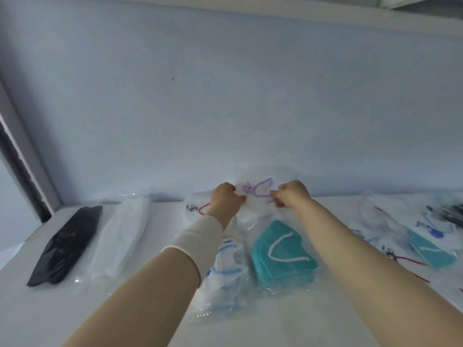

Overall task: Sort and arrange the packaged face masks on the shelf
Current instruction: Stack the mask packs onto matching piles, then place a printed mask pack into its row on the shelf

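While pinching purple-print mask pack (255, 192) by both edges with left hand (225, 200) and right hand (293, 194), raised at shelf (160, 219) back, risked slick film slipping onto teal pack (280, 254), muddling groups.

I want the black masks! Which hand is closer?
Left. The left hand sits right of the black mask pack; the right hand is farther right. Both grip the purple-loop pack.

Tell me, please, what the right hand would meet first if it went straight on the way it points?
Beyond the purple-looped mask packet it pinches, the right hand would probably meet the shelf's back wall first; depth there is hard to judge.
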Motion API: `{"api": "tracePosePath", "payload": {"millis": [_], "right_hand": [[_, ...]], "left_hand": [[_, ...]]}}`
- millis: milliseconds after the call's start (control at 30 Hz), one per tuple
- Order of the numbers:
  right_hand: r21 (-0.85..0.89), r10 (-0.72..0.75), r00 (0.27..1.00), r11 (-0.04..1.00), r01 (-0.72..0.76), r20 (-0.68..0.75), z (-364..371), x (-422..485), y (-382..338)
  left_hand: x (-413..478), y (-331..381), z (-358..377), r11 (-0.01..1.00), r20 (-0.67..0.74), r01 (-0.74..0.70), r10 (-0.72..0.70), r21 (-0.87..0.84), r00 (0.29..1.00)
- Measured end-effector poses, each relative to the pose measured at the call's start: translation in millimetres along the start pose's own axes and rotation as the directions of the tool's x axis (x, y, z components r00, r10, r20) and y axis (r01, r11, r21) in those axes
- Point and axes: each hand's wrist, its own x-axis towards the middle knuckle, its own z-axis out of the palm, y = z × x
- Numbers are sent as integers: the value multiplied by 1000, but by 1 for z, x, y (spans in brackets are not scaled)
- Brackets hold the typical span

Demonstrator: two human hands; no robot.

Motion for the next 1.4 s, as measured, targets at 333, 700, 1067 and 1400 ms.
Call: {"api": "tracePosePath", "payload": {"millis": [333,700,1067,1400], "right_hand": [[-316,106,994,944,-92,30,13,20,15],[-247,-209,978,949,196,-26,-163,-30,74],[-260,-232,970,943,207,-70,-312,-31,259],[-349,-326,941,896,275,-96,-332,9,303]], "left_hand": [[13,-9,8,860,42,-99,90,501,995],[-82,93,61,809,-9,-539,557,235,831],[-73,102,279,895,119,-84,35,438,992],[-57,100,296,895,-65,157,-144,418,988]]}}
